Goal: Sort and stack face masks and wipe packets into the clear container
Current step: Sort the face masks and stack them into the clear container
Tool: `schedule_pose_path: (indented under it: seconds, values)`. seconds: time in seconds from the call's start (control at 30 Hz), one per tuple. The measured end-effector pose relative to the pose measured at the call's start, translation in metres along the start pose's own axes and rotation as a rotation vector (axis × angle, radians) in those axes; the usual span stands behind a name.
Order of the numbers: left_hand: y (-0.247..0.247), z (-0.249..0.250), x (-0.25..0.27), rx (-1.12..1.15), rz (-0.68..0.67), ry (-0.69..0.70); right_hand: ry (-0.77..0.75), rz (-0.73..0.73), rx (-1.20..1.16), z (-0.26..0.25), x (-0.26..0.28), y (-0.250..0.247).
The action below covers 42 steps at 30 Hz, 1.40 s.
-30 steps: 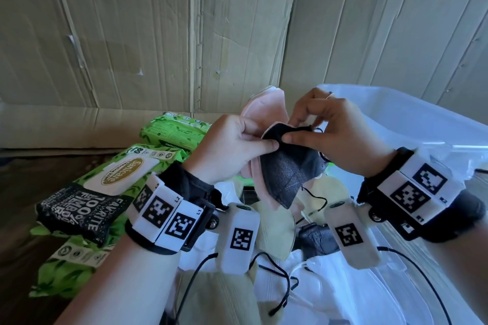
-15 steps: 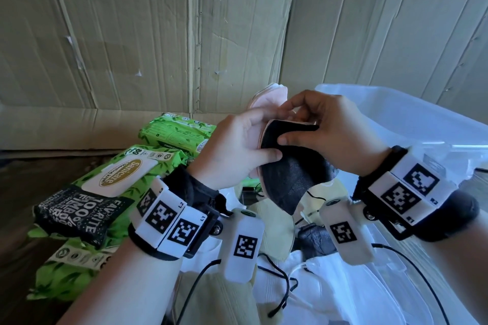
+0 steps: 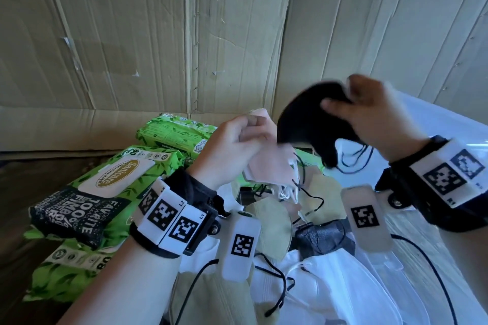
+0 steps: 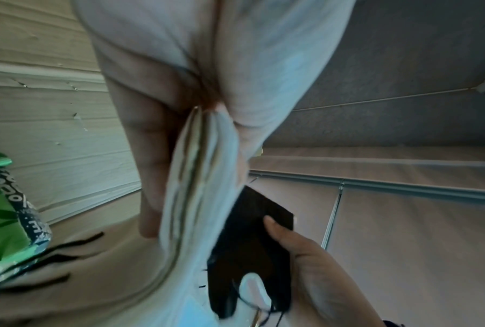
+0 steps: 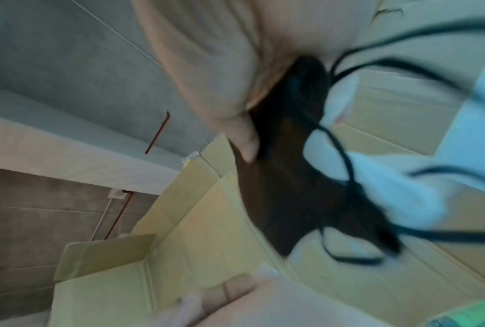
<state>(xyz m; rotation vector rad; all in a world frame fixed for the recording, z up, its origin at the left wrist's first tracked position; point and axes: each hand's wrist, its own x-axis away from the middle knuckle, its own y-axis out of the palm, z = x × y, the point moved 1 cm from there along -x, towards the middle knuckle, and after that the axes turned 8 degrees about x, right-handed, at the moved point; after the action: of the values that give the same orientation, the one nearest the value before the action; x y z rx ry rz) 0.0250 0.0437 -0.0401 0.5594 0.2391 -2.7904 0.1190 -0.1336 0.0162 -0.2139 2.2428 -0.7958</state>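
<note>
My right hand (image 3: 351, 103) pinches a black face mask (image 3: 303, 124) by its top edge and holds it up in the air; its black ear loops dangle below. In the right wrist view the black mask (image 5: 285, 177) hangs from thumb and fingers. My left hand (image 3: 237, 140) grips a folded stack of pale pink masks (image 3: 266, 163), seen edge-on in the left wrist view as pink masks (image 4: 196, 177) with the black mask (image 4: 249, 254) beside them. The clear container (image 3: 449, 124) lies at the right, behind my right hand. Loose beige, white and black masks (image 3: 274, 221) lie below my hands.
Green wipe packets (image 3: 118, 174) are piled at the left, one more packet (image 3: 171, 132) behind them and a black-labelled packet (image 3: 76, 208) on top. Cardboard walls (image 3: 158, 34) close off the back. Black cables run from my wrist cameras across the mask pile.
My right hand has pulled the black mask off the pink stack and lifted it up and to the right. My left hand keeps the pink masks, now lower and tilted.
</note>
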Motion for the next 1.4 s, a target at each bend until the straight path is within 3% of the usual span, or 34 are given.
schedule_pose_path:
  seconds: [0.03,0.1,0.23,0.3,0.43,0.5,0.57,0.7,0.83,0.9,1.07,1.27,1.4]
  values:
    - [0.0,0.0,-0.001,0.023,0.02,0.002,0.004,0.107,-0.015,0.0,-0.002,-0.002]
    - [0.001,0.002,-0.001,0.101,0.056,-0.021,-0.069,0.122,0.0,-0.008,0.005,0.003]
    - [0.001,0.004,-0.002,0.317,-0.071,-0.078,-0.311,-0.24,0.042,-0.026,0.033,0.035]
    - [-0.001,0.007,-0.001,0.255,-0.117,-0.051,-0.376,-0.318,0.092,-0.03,0.04,0.043]
    - [-0.007,0.004,-0.001,0.167,0.046,-0.016,-0.339,-0.473,-0.111,-0.033,0.038,0.031]
    - [-0.007,0.004,-0.001,0.133,0.029,0.002,-0.219,-0.363,-0.266,-0.028,0.029,0.025]
    - [-0.006,0.006,-0.001,0.087,-0.009,0.062,-0.187,-0.181,-0.168,-0.02,0.019,0.023]
    - [-0.003,0.011,0.003,0.043,-0.075,0.175,-0.204,-0.207,0.008,-0.015,0.02,0.035]
    - [-0.002,0.014,0.004,0.039,-0.065,0.222,-0.186,0.068,-0.089,-0.019,0.023,0.036]
    - [-0.002,0.016,0.004,0.036,-0.054,0.26,-0.236,0.138,-0.103,-0.024,0.023,0.032]
    - [-0.003,0.02,0.005,0.07,-0.033,0.337,-0.33,0.162,-0.044,-0.031,0.022,0.028]
    - [-0.004,0.02,0.006,0.091,-0.032,0.334,-0.401,0.247,-0.121,-0.03,0.025,0.027]
    - [-0.004,0.019,0.005,0.057,-0.041,0.322,-0.366,0.189,-0.149,-0.031,0.027,0.026]
